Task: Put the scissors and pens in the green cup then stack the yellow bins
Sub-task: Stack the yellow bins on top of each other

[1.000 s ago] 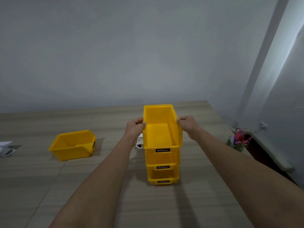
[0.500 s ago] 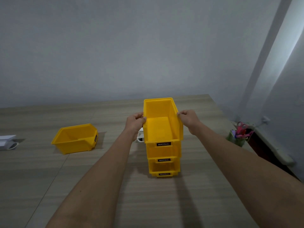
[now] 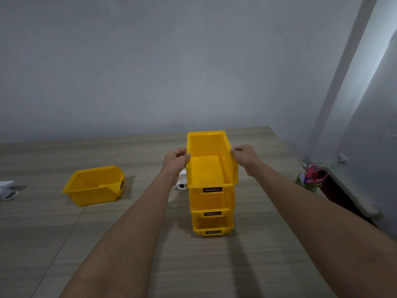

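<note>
Toward the far right part of the wooden surface [image 3: 214, 265], three yellow bins stand nested in a stack, and the top bin [image 3: 211, 168] sits upright with its long axis running from the near edge to the far edge, its low open front and black label facing the near edge. Below it the middle bin [image 3: 211, 203] and the bottom bin [image 3: 211, 230] point the same way, labels lined up one under another. The left hand [image 3: 175, 161] grips the top bin's left rim, fingers curled over the wall; the right hand [image 3: 245, 155] grips the right rim the same way, both forearms reaching in from the near edge. Just behind the stack's left side, a small white object [image 3: 182, 182] peeks out, mostly hidden by the left wrist. Well apart to the left, a fourth yellow bin [image 3: 94, 184] rests alone on the surface, turned so its labelled front faces right. At the left edge lies a white device [image 3: 6, 190], only partly in view. Off the right edge, lower down beside the wall, the green cup [image 3: 306, 183] holds the pink-handled scissors [image 3: 312, 169] and some pens [image 3: 313, 180], standing up out of its mouth.
</note>
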